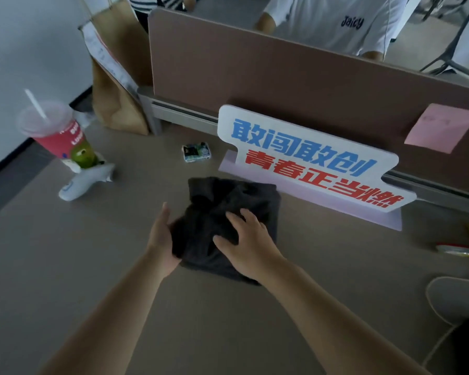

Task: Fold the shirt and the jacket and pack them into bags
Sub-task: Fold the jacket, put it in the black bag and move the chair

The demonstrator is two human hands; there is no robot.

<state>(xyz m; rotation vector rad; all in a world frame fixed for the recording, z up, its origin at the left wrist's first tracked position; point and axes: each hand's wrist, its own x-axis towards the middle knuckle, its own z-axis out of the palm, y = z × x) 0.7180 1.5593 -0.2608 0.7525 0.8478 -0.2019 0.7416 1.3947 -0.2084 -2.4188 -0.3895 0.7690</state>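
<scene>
I have the dark grey folded garment [229, 209] lying on the grey-brown desk top [92, 266], dead centre of view. Can't tell if it's the shirt or the jacket. Right hand [248, 244] lies flat on top of it, fingers straight and spread, pressing the cloth. Left hand [161, 239] cups its 9 o'clock edge, thumb up. Its fingers are hidden under the cloth, so I can't tell whether they grip. Hands are apart, cloth between them.

From the garment:
- tall brown paper bag [117, 77] at 11 o'clock, standing at the end of the brown partition panel [255, 71]
- pink plastic drink cup with a straw [57, 131] at 10
- small printed packet [197, 152] at 12, near
- white cut-out sign with blue and red characters [309, 158] at 1 to 2, just beside the far corner
</scene>
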